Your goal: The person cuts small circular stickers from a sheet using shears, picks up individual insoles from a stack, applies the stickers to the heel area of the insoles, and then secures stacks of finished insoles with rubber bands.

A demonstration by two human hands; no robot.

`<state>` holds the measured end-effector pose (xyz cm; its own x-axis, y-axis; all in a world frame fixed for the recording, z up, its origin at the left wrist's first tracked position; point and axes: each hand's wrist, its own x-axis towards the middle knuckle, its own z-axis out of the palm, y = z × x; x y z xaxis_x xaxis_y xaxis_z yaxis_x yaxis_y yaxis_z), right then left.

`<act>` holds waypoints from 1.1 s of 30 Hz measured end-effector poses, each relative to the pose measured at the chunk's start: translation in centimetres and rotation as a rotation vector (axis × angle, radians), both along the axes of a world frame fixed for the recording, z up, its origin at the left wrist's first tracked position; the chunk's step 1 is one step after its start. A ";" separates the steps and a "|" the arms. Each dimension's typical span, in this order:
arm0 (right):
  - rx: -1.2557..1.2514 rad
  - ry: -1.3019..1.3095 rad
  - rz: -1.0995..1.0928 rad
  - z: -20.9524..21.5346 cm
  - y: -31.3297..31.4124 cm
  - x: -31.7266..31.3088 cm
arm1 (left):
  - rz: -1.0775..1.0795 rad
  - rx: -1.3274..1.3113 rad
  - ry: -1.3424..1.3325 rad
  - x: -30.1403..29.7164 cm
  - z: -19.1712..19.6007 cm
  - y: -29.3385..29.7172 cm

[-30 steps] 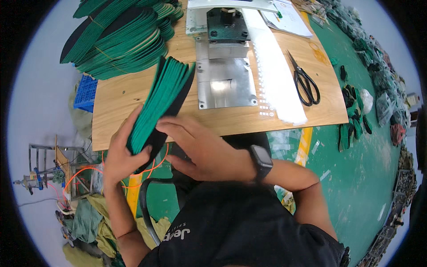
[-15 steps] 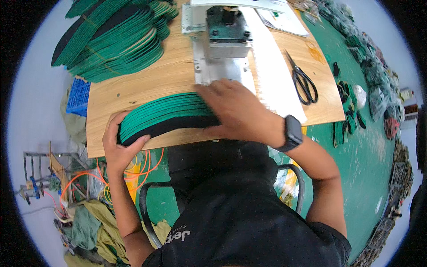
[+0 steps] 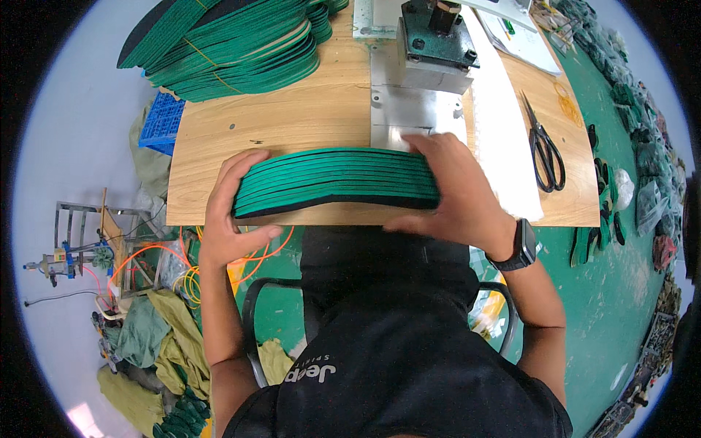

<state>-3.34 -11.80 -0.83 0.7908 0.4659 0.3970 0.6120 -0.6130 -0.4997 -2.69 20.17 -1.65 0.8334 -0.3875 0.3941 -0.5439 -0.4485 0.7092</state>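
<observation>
A stack of curved green strips with black faces lies near the front edge of the wooden table, its layered green edges facing up. My left hand cups the left end of the stack, fingers along its far side and thumb stretched out on the near side. Around the right end curls my right hand, with its thumb below the black near face. The stack is pressed between the two hands. Just beyond it stands a metal press block on a steel plate.
Bundles of green strips tied with thin bands stand at the far left of the table. A pair of scissors lies to the right, beside a white sheet. A blue crate is left of the table.
My right hand has moved from the top of the stack to its right end. The stack now appears more level and evenly aligned. The view has shifted, so the table sits further right.
</observation>
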 end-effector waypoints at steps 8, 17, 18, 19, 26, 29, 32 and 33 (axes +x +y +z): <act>-0.029 0.178 0.077 -0.3 -2.2 0.5 | 0.081 -0.041 -0.001 0.6 -0.9 0.3; 0.260 0.184 -0.057 -1.7 -1.3 -0.5 | 0.079 -0.040 0.040 1.0 -1.8 0.4; 0.307 0.225 -0.099 -1.6 -1.4 -0.6 | 0.119 -0.090 0.104 1.0 -1.2 0.1; 0.405 0.290 -0.089 -1.4 -1.8 -0.4 | 0.160 -0.139 0.168 1.0 -0.8 -0.2; 0.172 0.178 -0.252 -2.2 -3.2 -0.5 | 0.167 -0.284 0.355 1.8 -2.4 -2.1; 0.537 0.260 -0.348 -2.8 -2.5 -1.2 | 0.239 -0.539 0.377 2.2 -3.7 -3.0; 0.456 0.191 -0.230 -4.2 -2.1 -1.0 | 0.175 -0.572 0.402 2.2 -3.6 -3.5; 0.438 0.148 -0.212 -4.1 -2.0 -0.9 | 0.185 -0.608 0.396 2.2 -3.6 -3.5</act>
<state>-4.25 -13.80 -4.96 0.9124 0.1035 0.3959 0.4000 -0.4300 -0.8094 -0.47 16.63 -5.28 0.9878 -0.0369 0.1511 -0.1503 0.0256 0.9883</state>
